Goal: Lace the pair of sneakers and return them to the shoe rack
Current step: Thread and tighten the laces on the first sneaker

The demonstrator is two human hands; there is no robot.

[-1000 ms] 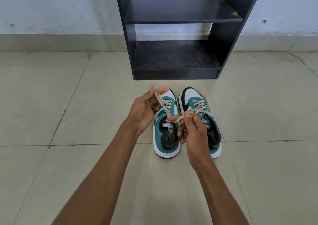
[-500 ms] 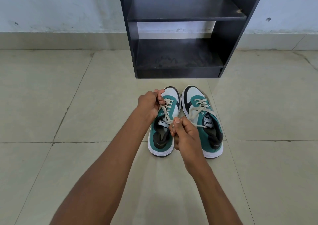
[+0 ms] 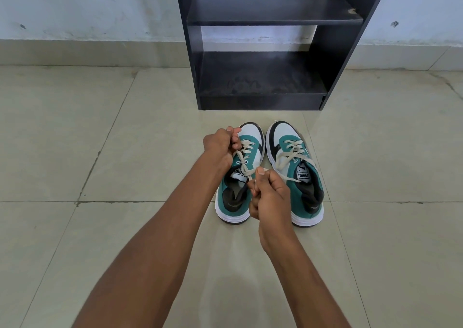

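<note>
Two teal, white and black sneakers are sitting side by side on the tiled floor (image 3: pixel 100 227), toes pointing at the black shoe rack (image 3: pixel 263 82) that is standing against the wall just beyond them. The left hand (image 3: pixel 219 146) is curling into a fist beside the toe end of the left sneaker (image 3: pixel 233 199), gripping one end of its cream lace (image 3: pixel 241 163). The right hand (image 3: pixel 269 197) is closing tightly on the other end (thumb pressing on top), hovering over the gap between the shoes near their heels. The lace is stretching taut between both fists, crossing the tongue. The right sneaker (image 3: pixel 295 174) is lying untouched, its lace ends trailing loosely across its upper. Both rack shelves are showing bare, dusty boards.
</note>
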